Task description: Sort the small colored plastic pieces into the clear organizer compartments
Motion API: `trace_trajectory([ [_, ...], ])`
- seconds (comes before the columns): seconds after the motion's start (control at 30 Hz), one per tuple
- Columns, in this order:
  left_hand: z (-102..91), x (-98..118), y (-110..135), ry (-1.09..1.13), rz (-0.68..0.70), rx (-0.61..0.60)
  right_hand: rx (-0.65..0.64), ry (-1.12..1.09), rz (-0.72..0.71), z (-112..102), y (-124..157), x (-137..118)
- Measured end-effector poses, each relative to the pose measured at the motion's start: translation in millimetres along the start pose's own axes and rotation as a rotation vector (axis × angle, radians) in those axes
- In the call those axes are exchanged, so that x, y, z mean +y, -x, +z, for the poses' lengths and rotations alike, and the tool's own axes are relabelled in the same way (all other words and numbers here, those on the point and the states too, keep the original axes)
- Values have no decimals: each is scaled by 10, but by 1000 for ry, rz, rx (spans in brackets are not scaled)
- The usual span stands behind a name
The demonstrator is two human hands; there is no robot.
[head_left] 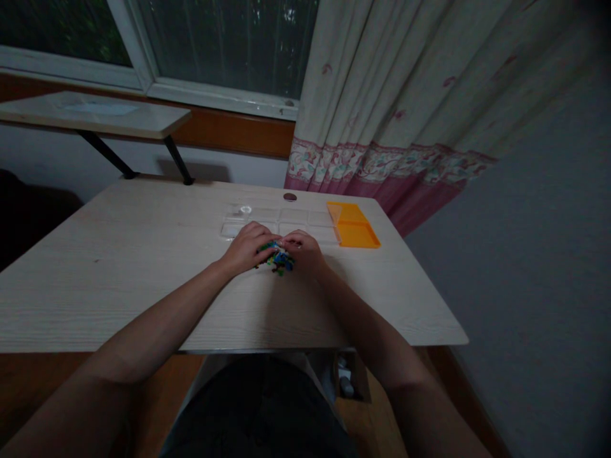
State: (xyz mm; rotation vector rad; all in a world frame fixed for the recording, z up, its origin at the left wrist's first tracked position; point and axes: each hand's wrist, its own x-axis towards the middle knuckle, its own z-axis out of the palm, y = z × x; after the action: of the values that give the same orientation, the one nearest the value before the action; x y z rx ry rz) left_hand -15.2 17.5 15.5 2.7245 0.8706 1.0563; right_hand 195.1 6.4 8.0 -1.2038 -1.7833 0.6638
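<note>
A small heap of coloured plastic pieces point(280, 261), blue, green, white and dark, lies on the table between my hands. My left hand point(248, 248) is at the heap's left side, its fingers bent over the top and its thumb against the pieces. From the right, my right hand point(304, 250) reaches in with curled fingers that come close to the left fingertips. Both hands look closed at the tips; whatever is pinched there is too small and dark to name. Just behind them lies a clear compartment tray point(294, 215), partly covered by my hands.
An orange two-part tray point(356, 234) sits at the clear tray's right end. A dark oval object point(289, 197) lies behind, near the table's point(143, 273) back edge. A raised shelf point(143, 121) on black legs stands at the back left. Curtain point(382, 152) and wall border the right side.
</note>
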Motion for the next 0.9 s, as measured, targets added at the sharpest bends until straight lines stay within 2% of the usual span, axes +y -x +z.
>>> trace_trajectory([
  [0.3, -26, -11, -3, -170, 59, 11, -3, -113, 52, 33, 30, -22],
  [0.7, -69, -22, -22, -205, 108, 14, 10, -142, 80, 54, -7, 58],
  [0.9, -90, -17, -22, -231, 93, 7, 4, -83, 16, 53, -6, 58],
])
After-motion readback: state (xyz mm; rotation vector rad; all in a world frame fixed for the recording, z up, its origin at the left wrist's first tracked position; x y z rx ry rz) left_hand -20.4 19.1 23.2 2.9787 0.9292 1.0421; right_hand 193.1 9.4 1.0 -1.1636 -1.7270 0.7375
